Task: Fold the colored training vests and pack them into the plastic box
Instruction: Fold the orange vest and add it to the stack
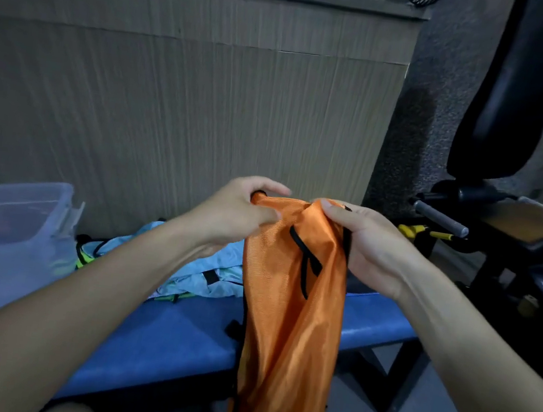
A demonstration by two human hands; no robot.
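An orange training vest [290, 312] with black trim hangs in the air in front of me, over the blue bench [177, 335]. My left hand [238, 212] pinches its top left corner, and my right hand [365, 242] grips its top right edge. The vest droops long and narrow below the bench edge. A light blue vest [200, 265] lies crumpled on the bench behind my left forearm, with a neon yellow-green vest [85, 259] beside it. The clear plastic box [2, 218] stands at the bench's left end; something reddish shows dimly through its wall.
A wood-panelled counter front [187, 98] rises right behind the bench. Black gym equipment [504, 108] with a padded seat and a metal handle [441, 218] stands at the right. Grey floor lies below the bench's right end.
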